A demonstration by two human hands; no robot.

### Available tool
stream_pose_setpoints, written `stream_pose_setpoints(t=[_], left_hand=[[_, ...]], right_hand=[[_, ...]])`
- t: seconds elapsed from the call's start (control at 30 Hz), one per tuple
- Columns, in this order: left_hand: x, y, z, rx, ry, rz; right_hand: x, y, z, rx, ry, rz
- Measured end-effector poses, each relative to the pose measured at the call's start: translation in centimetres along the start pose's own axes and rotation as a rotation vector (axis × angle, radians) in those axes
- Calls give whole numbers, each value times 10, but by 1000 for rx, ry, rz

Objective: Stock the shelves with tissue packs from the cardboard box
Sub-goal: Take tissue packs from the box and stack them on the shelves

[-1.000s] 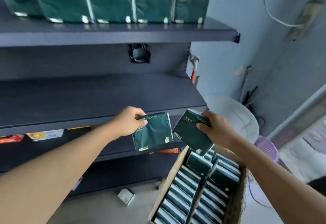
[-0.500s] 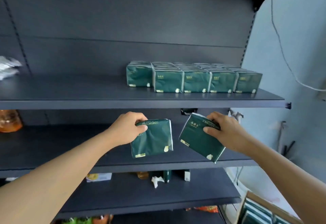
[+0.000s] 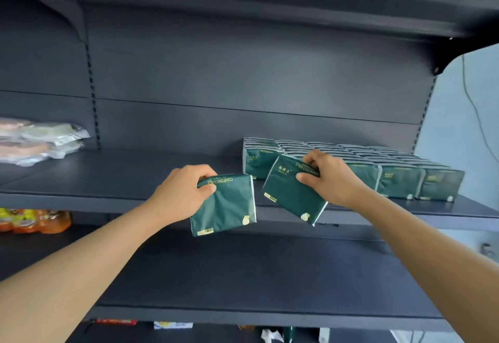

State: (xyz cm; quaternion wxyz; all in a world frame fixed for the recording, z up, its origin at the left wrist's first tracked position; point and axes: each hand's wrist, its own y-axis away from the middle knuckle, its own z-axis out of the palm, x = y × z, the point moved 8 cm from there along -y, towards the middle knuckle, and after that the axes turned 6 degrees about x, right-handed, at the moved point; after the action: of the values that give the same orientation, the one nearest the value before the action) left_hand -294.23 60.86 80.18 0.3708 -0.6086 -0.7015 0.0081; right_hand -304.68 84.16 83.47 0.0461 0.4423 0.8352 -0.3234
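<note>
Left hand [image 3: 179, 194] pinches the top edge of one pack [image 3: 225, 205]; right hand [image 3: 328, 178] pinches another pack [image 3: 293, 194], both hanging in front of the shelf [image 3: 121, 180], just left of the stocked row [image 3: 378, 170]. Each grip is closed on its pack. Placement is best done upright, faces outward, butted against the row (no gaps). The left pack's long axis runs nearly level; the right one's tilts down to the right.

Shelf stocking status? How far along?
Done: rows of tissue packs already fill the right part of the shelf. In hand: left hand and right hand each hold one pack, not yet placed. Left: the shelf's left stretch; the box is out of view.
</note>
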Motion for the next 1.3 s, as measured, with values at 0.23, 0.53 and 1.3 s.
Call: stream_pose_setpoints(t=[0.23,0.53,1.3], left_hand=[[-18,-40,-11,77,-13,-62],[-33,-74,1,103,-53,-111],[14,-140,75,-13,-30,44]], right_hand=[[-15,-94,32,-13,-21,-116],[10,-159,93,-98,99,-196],[50,-150,35,2,64,-173]])
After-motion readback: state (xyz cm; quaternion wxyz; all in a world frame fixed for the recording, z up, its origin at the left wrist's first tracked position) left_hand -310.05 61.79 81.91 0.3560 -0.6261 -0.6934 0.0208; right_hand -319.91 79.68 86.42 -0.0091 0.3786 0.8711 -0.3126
